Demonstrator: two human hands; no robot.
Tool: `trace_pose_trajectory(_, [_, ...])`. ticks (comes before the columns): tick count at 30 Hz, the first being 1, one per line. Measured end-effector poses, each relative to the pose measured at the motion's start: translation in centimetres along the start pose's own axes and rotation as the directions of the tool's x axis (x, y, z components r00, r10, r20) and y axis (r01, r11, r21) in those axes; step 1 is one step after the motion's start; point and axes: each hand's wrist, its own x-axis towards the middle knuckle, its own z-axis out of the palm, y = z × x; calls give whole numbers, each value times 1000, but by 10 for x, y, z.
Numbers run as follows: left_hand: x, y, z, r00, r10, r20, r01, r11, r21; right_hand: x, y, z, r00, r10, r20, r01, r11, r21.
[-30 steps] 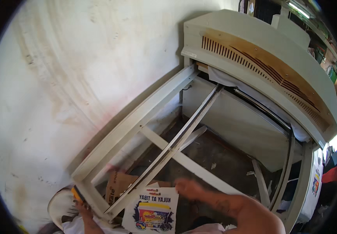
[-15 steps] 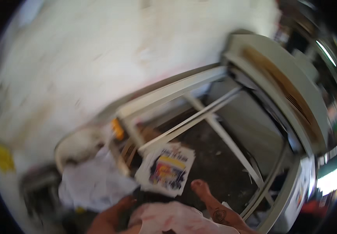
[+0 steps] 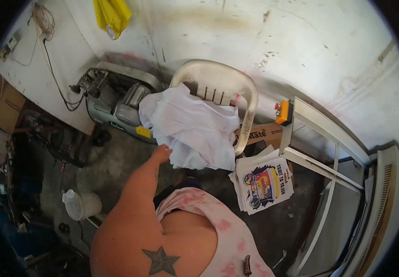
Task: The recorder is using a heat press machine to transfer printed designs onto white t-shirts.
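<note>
My left hand (image 3: pixel 163 153) is beside the lower left edge of a white cloth (image 3: pixel 194 127). Its fingers look curled in and foreshortened, and whether they grip anything is hidden from me. The cloth lies in a loose heap over the seat of a dirty off-white plastic chair (image 3: pixel 248 83). To the right of the chair, a stack of printed white sheets (image 3: pixel 264 182) with a colourful design rests low down. My right hand is out of sight.
A grey air compressor (image 3: pixel 121 104) stands left of the chair. A white bucket (image 3: pixel 88 205) is on the floor. At right is a metal frame machine (image 3: pixel 322 173) with an orange box with a red button (image 3: pixel 284 113). A yellow cloth (image 3: pixel 111 16) hangs on the wall.
My view has swung left, bringing the chair and cloth to the middle and the frame machine to the right. My left hand has come up to the cloth; my right hand has left view.
</note>
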Motion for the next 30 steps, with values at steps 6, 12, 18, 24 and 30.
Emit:
trace_pose_trajectory(6, [69,-68,-45,922,-341,-183,261,897,-357,45,-93,24,980,196,-7,-187,944,271])
trace_pose_trajectory(12, [154,-135,-51,870,-442,-220,268,797,-542,138,-207,46,912,408,48,-377,786,490])
trace_pose_trajectory(18, [246,-170,7,782,-618,-77,480,677,-558,220,-324,40,799,600,-27,-412,581,702])
trace_pose_trajectory(24, [277,-201,8,767,-638,-75,408,574,-710,225,-332,55,751,651,110,-575,563,593])
trace_pose_trajectory(30, [204,-91,-84,950,-292,-114,180,806,-564,187,-306,72,765,629,139,-630,685,365])
